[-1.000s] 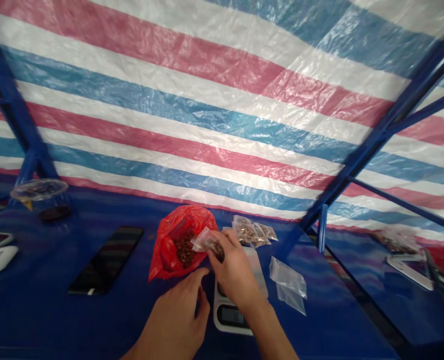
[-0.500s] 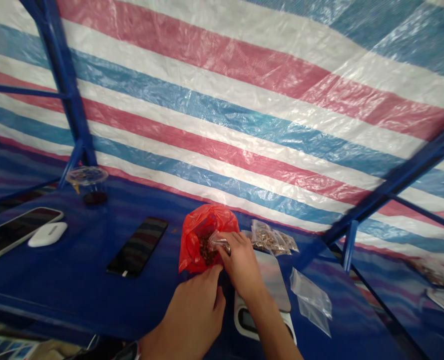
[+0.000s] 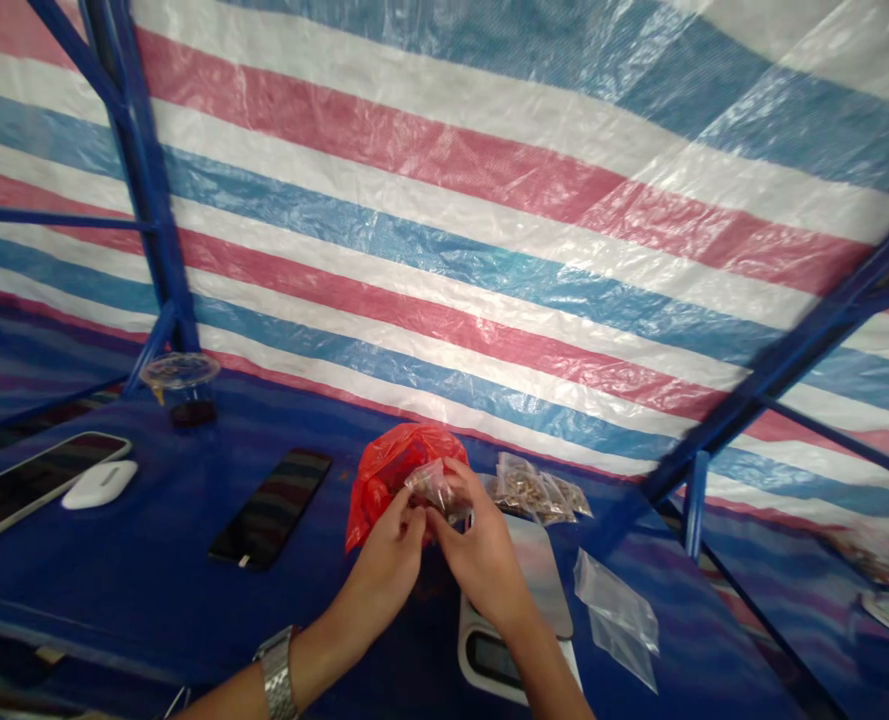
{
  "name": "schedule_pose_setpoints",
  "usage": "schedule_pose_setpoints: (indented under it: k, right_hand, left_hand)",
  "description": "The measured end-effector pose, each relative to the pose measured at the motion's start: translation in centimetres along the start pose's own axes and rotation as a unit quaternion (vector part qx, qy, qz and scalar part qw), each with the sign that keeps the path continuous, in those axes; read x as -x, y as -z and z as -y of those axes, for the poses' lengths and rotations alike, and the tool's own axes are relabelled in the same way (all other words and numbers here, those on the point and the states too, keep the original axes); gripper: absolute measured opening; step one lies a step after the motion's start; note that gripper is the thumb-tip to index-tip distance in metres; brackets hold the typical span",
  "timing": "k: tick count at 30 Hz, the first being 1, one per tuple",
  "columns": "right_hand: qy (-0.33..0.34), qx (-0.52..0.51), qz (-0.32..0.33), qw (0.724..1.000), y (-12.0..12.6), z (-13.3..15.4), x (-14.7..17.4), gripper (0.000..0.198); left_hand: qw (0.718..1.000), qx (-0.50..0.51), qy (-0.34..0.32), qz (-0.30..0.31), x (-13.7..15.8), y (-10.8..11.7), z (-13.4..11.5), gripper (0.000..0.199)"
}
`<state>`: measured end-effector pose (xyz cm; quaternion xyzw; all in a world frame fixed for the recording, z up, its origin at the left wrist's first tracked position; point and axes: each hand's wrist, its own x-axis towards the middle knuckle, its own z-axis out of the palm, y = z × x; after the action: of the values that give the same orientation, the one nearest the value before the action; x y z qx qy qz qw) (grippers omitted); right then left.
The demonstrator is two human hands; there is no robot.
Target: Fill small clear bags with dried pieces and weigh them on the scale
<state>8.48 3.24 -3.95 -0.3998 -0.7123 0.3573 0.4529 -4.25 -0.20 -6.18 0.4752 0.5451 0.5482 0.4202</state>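
Note:
Between both hands is a small clear plastic bag with brownish contents, held just over the near side of a red plastic bag. My left hand pinches its near left edge with thumb and fingers. On the other side, my right hand grips the bag, thumb in front and fingers behind. Under my right forearm lies a kitchen scale with a metal plate, partly hidden. Filled clear bags lie behind the scale, and flat unfilled clear bags rest to its right.
On the blue table are a black phone, a white earbud case, a larger phone and a lidded plastic cup. Blue metal posts and a striped plastic sheet stand behind.
My left hand has left the red bag's rim and now holds the small clear bag together with my right hand. The small bag has come up out of the red bag's opening.

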Motion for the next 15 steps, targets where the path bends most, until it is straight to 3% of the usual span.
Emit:
schedule_pose_setpoints:
  k: [3,7,15]
  right_hand:
    - [-0.003,-0.076,-0.022,0.997,0.7,0.8,0.3,0.047]
    - [-0.033,-0.112,-0.047,0.992,2.6,1.5,0.7,0.031]
    - [-0.006,0.033,-0.11,0.993,7.7,0.5,2.5,0.03]
  left_hand:
    - [0.996,-0.023,-0.063,-0.056,-0.1,-0.2,-0.9,0.04]
    - [0.994,-0.028,-0.104,-0.035,0.3,-1.0,-2.4,0.041]
    - [0.979,-0.12,-0.166,0.014,0.8,-3.7,-4.1,0.037]
